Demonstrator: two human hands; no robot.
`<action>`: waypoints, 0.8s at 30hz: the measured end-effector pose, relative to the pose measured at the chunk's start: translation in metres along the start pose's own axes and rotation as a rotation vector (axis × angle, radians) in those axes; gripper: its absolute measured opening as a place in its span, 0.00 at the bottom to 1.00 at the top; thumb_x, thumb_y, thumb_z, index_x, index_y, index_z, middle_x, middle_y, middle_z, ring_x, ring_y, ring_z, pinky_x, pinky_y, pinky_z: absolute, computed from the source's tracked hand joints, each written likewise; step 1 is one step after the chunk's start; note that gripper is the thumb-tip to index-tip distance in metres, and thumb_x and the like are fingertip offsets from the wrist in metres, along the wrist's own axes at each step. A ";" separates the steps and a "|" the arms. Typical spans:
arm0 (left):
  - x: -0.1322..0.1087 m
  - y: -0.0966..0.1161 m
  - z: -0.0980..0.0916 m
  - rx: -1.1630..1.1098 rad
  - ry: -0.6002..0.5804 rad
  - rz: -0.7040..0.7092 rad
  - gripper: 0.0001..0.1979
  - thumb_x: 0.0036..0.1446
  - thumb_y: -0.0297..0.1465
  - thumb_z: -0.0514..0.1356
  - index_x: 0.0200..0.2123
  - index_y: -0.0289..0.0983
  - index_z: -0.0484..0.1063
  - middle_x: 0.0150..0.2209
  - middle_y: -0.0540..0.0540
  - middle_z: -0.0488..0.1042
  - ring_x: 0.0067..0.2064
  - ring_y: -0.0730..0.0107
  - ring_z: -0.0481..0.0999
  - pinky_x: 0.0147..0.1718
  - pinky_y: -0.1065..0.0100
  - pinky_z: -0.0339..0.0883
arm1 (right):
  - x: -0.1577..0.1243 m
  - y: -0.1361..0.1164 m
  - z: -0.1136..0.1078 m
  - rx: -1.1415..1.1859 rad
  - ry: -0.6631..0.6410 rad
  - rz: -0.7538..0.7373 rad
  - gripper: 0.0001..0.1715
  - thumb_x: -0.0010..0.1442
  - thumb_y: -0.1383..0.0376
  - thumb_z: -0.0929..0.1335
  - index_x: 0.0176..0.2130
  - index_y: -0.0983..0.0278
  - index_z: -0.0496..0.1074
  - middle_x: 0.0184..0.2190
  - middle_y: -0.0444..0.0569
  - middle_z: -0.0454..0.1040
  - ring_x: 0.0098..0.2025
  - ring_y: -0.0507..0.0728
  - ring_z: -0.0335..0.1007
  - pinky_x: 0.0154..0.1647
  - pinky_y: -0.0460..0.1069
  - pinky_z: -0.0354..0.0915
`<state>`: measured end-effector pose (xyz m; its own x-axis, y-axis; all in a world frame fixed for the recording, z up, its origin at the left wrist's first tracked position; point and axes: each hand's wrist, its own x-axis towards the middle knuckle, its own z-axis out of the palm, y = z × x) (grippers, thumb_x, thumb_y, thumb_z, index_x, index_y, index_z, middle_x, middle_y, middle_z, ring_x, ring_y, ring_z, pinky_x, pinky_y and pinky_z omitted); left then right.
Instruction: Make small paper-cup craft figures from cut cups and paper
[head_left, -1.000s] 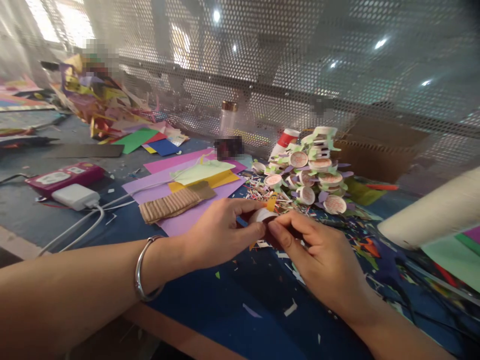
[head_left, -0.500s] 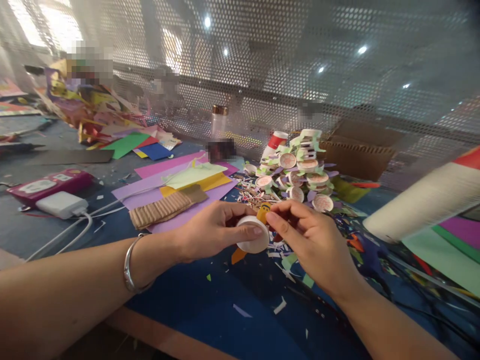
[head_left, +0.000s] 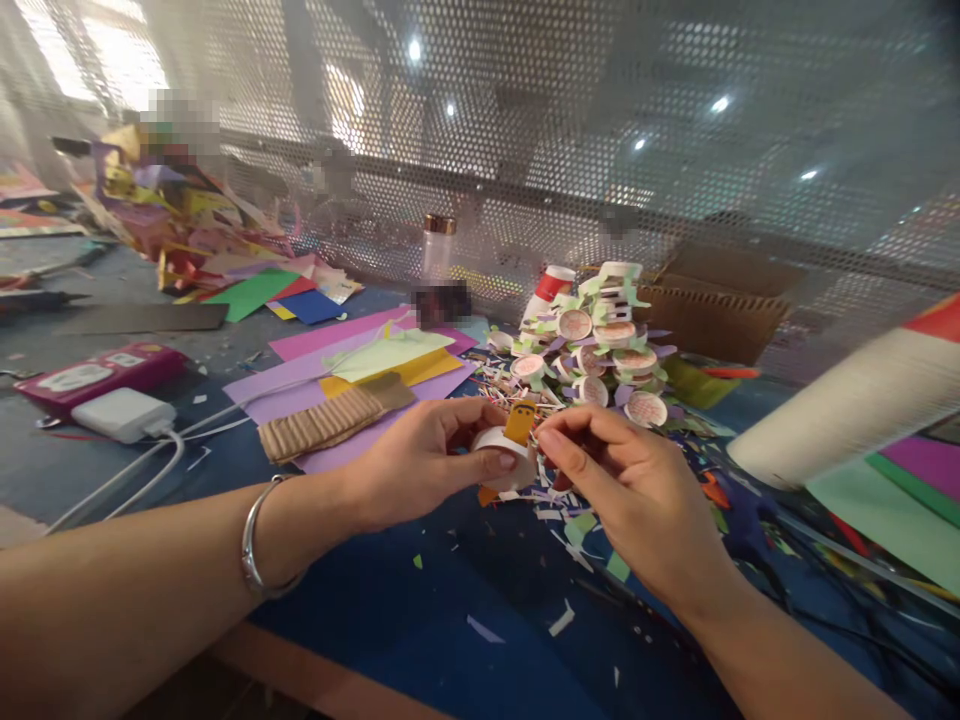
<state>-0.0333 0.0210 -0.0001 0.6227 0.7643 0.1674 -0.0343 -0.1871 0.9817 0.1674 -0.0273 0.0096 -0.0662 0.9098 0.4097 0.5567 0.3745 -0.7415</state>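
My left hand [head_left: 427,465] grips a white paper cup base [head_left: 499,445], the thumb across its side. An orange paper strip [head_left: 519,422] with a small drawn face stands up at the rim. Below the cup base pokes another orange paper bit [head_left: 487,495]. Just right of the strip is my right hand [head_left: 630,490], its thumb and forefinger closed together; whatever they pinch, if anything, is too small to make out. Behind the hands rises a pile of similar cup bases [head_left: 592,330] with green and purple paper pieces on them.
Paper scraps [head_left: 577,530] litter the blue tabletop. Corrugated cardboard [head_left: 322,420] lies on coloured sheets [head_left: 259,375] at left, near a white charger [head_left: 124,412] with cables. On the right are a long white roll [head_left: 840,400], a blue glue gun [head_left: 742,515] and a cardboard box [head_left: 712,310].
The cup base has tilted in my left hand, and the face strip now shows more fully. My right fingertips have come off the strip, slightly to its right.
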 end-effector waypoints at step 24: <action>-0.005 0.006 -0.015 -0.441 -0.210 -0.139 0.11 0.59 0.29 0.68 0.45 0.36 0.73 0.41 0.46 0.78 0.40 0.71 0.79 0.42 0.69 0.72 | -0.008 -0.006 -0.001 -0.296 0.100 -0.524 0.11 0.68 0.73 0.68 0.47 0.59 0.74 0.42 0.46 0.78 0.44 0.53 0.74 0.47 0.48 0.69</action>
<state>-0.0487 0.0255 0.0066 0.7868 0.6148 0.0549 -0.2382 0.2203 0.9459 0.1653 -0.0366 0.0111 -0.3240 0.5913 0.7385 0.6786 0.6892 -0.2541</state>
